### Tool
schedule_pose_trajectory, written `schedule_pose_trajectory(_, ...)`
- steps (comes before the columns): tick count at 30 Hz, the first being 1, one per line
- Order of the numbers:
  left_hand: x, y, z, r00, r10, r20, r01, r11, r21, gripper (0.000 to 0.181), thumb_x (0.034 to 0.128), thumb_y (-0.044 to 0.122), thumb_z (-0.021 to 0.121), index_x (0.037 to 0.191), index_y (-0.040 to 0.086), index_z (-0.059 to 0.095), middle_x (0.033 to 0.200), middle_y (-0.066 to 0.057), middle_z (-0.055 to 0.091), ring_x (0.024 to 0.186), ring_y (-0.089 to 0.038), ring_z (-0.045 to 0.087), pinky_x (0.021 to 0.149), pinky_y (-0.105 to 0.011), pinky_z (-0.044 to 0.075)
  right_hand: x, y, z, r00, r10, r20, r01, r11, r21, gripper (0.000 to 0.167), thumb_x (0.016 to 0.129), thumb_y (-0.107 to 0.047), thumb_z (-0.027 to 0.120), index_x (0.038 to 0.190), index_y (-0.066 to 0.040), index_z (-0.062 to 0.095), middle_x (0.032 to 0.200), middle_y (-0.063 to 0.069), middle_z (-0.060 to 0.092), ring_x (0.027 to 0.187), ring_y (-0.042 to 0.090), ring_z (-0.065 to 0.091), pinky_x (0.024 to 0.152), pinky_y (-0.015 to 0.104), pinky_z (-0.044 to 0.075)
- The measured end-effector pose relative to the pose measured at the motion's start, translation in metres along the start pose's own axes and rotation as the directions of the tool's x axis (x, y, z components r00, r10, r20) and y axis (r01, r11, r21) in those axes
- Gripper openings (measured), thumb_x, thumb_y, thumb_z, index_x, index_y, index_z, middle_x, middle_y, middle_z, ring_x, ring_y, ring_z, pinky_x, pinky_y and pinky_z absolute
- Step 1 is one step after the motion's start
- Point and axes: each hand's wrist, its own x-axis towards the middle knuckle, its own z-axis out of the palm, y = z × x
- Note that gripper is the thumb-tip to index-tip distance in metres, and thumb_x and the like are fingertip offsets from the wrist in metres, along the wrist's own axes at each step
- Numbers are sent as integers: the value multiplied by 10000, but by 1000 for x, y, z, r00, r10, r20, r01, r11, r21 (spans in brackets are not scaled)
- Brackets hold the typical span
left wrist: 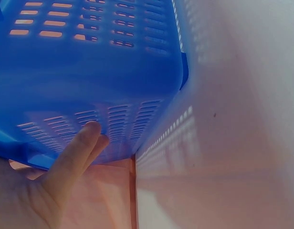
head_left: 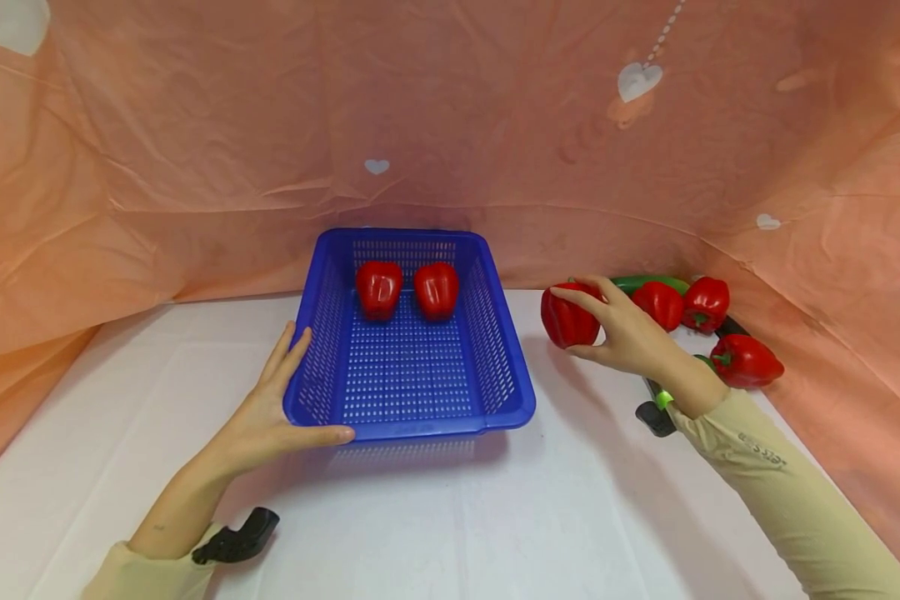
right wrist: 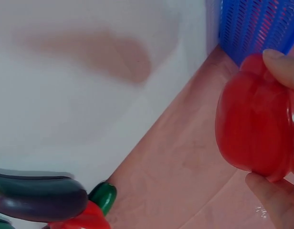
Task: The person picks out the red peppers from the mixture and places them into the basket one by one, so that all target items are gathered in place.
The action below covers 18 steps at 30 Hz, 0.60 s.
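Observation:
A red bell pepper is pinched in my right hand, between the thumb and fingers, above the table to the right of the basket. The right wrist view shows this bell pepper close up, clear of the tabletop. My left hand rests spread at the near left corner of a blue plastic basket, its fingers straight along the side and the thumb on the front rim. Two red bell peppers lie inside, at the basket's far end.
Behind my right hand lie more red bell peppers and a long green vegetable. A dark eggplant shows in the right wrist view. An orange cloth hangs behind the white table.

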Motion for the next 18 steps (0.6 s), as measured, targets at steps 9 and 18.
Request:
schedule_pose_trajectory(9,0,1,0,1000,-7,1,7,1000,5,1253,666,337,864,1552,258,-18,1604,4,-190,1440,-491,-36,993,-798,126,10,-10,-4,998,-51,-23,51,999,-19,791,695,-108,852,1393,-131,482,1380,210,402,1202,414,485,812,535,553)
schedule_pose_trajectory(18,0,0,0,1000,-4,-1,4,1000,1,1251,664,339,864,1553,255,-14,1605,0,-188,1442,-486,-38,996,-797,122,26,-20,-6,984,-169,-48,166,984,-57,776,685,-102,858,1371,-103,496,1388,239,402,1228,420,460,823,524,554)
